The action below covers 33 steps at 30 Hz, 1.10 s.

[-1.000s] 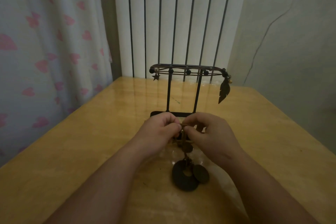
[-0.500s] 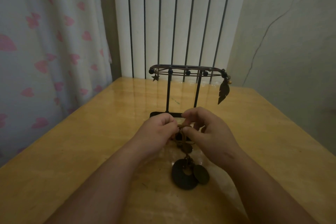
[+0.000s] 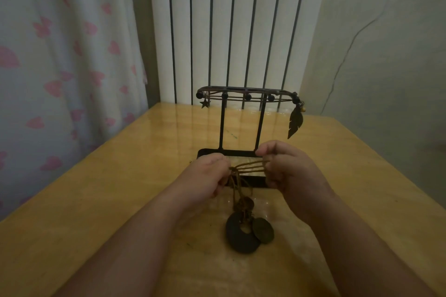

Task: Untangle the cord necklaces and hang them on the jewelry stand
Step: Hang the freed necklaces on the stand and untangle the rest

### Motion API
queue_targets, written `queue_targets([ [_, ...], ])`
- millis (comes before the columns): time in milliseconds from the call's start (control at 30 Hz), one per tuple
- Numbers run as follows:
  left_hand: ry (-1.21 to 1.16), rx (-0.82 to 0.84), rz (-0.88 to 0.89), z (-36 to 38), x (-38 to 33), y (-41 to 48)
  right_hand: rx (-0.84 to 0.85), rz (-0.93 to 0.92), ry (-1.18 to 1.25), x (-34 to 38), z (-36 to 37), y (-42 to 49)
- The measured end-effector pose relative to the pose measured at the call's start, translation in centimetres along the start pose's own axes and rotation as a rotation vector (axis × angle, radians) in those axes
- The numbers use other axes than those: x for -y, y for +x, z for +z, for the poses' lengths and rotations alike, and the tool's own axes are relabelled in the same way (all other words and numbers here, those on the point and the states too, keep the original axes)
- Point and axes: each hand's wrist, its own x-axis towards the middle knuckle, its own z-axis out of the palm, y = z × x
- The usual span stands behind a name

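The glossy wooden surface [image 3: 96,212] carries a black wire jewelry stand [image 3: 222,125], upright toward its far edge, with one beaded cord strung along the top bar. Over the stand's base, the left hand [image 3: 205,176] and right hand [image 3: 292,173] each pinch the tangled cord necklaces [image 3: 248,167], several tan strands pulled taut between them. More cord drops from the left hand to a dark ring pendant [image 3: 237,236] lying on the surface, a bronze disc [image 3: 263,230] touching it. A feather pendant [image 3: 295,123] hangs from the bar's right end and a small star charm [image 3: 205,103] from its left.
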Motion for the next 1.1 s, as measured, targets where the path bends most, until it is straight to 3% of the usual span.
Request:
queue_targets([
  [167,-0.092,-0.024,-0.011,0.2,-0.2,-0.1,-0.129,-0.056,-0.328,-0.8,0.4,0.1],
  [300,-0.082,-0.058,0.005,0.1,-0.4,-0.2,-0.194,0.177,-0.280,0.0,0.8,1.1],
  [500,-0.054,-0.060,0.011,0.1,-0.5,-0.3,-0.206,-0.230,-0.583,-1.5,0.8,0.1],
  [767,-0.057,-0.055,0.004,0.0,-0.5,-0.2,-0.071,-0.245,-0.960,-1.6,1.3,-0.1],
  [833,-0.076,-0.065,-0.015,-0.1,-0.5,-0.3,-0.086,-0.220,-0.936,-1.6,1.3,0.0],
  [1000,-0.107,-0.190,-0.132,0.1,-0.3,-0.1,-0.131,-0.181,-0.524,-0.8,1.0,-0.2],
  [1100,-0.137,-0.193,-0.161,0.0,-0.2,-0.2,-0.114,-0.162,-0.413,-0.4,0.8,-0.4],
])
